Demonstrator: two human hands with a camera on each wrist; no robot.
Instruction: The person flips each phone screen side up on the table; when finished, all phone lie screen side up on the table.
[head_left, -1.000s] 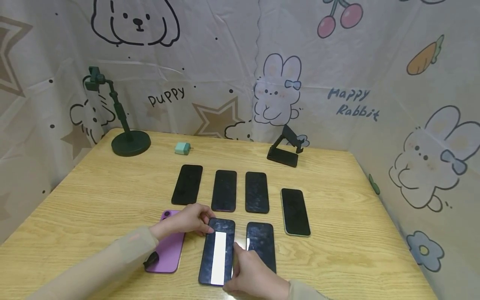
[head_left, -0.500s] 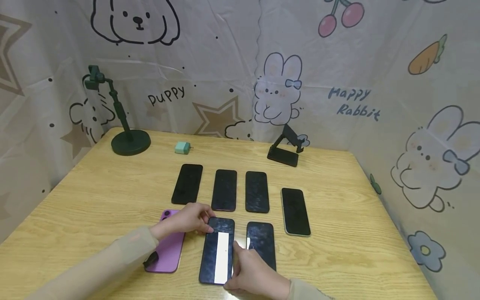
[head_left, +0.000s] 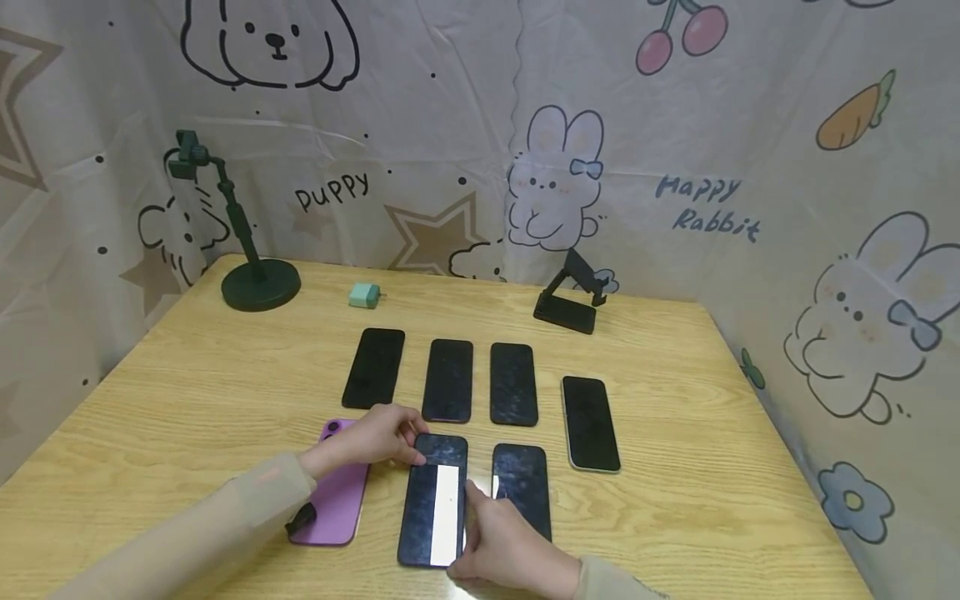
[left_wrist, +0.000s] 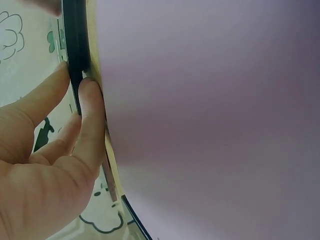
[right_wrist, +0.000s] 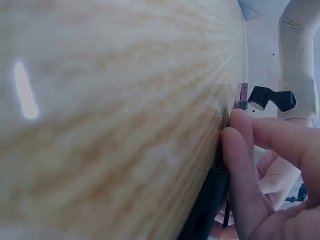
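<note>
In the head view, a dark phone (head_left: 418, 508) lies face up at the front of the wooden table, with a bright white strip reflected on its screen. My left hand (head_left: 386, 437) pinches its upper left corner between thumb and fingers. Lower on the right side, my right hand (head_left: 510, 542) grips the edge near the bottom corner. The left wrist view shows the phone's dark edge (left_wrist: 75, 45) between thumb and fingertips. A purple phone (head_left: 341, 508), back up, lies under my left forearm. Another dark phone (head_left: 522, 483) is partly hidden behind my right hand.
Three dark phones, the left one (head_left: 374, 368) slightly slanted, form a row behind. A light-edged phone (head_left: 591, 425) lies to the right. Farther back are a green stand (head_left: 261, 285), a mint charger plug (head_left: 364, 296) and a black phone holder (head_left: 566, 314). A printed curtain (head_left: 450, 125) hangs behind the table.
Both hands keep their places on the phone, which has barely moved. The white reflection has slid slightly right across its screen.
</note>
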